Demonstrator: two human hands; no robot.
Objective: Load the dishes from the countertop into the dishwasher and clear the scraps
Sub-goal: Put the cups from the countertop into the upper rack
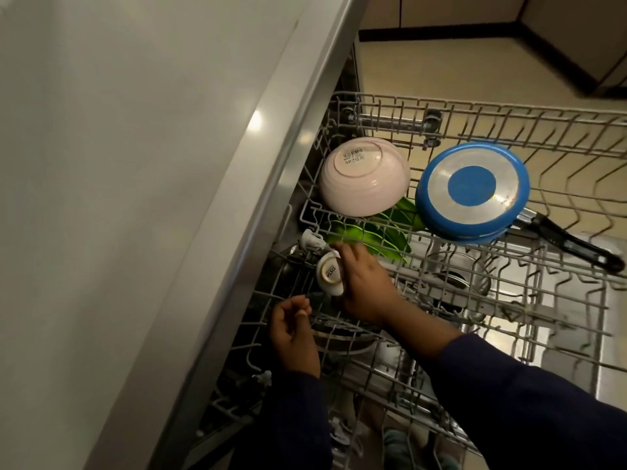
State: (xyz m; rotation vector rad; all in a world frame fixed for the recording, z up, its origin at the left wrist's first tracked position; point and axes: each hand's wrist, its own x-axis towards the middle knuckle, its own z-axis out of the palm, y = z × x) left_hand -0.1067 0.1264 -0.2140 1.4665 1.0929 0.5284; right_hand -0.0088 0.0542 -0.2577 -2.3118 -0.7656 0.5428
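A person in dark blue sleeves reaches both hands into a dishwasher, the upper rack [509,106] pulled out above the lower rack [458,395]. The right hand [364,288] wraps a small white cup [329,273] at its ten o'clock, fingers curled over the far side and the thumb side hidden, so the grip looks closed on the cup. The cup is tipped over, its ringed base with a printed mark facing the camera and its mouth pointing down and away, so its axis runs roughly from four o'clock up to ten o'clock. The left hand [293,329] sits at seven o'clock of the cup, just beside it, loosely curled with thumb and forefinger pinched near a dark wire tine; whether it has hold of anything cannot be told. Of the two, the right hand alone has the cup, and the move ahead seems to turn on lowering that mouth onto the tines directly below it. At twelve o'clock of the cup a pink bowl [364,176] rests upside down on the upper rack, a price sticker on its base. At two o'clock lies an inverted blue pan [473,191], its black handle running towards four o'clock. Green plates [366,234] stand on edge between bowl and hand, under the upper rack's wires
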